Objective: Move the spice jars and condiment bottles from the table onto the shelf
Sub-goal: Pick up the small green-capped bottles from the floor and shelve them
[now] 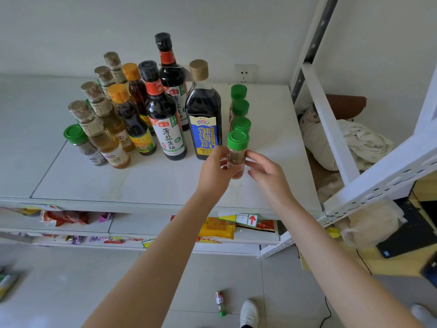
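Head view: both hands hold one green-capped jar (237, 154) at the front right of the shelf (151, 183). Grip: left hand (216, 170) wraps it from 9 o'clock, right hand (268, 172) pinches it from 3 o'clock. Long axis upright, cap up. Base touching the shelf or just above it: cannot tell. Row of like jars (240, 107) runs off at 12 o'clock, the nearest just beside it; blue-label bottle (204, 129) at 10 o'clock. Judgement: set-down here extends the row; both hands equally near.
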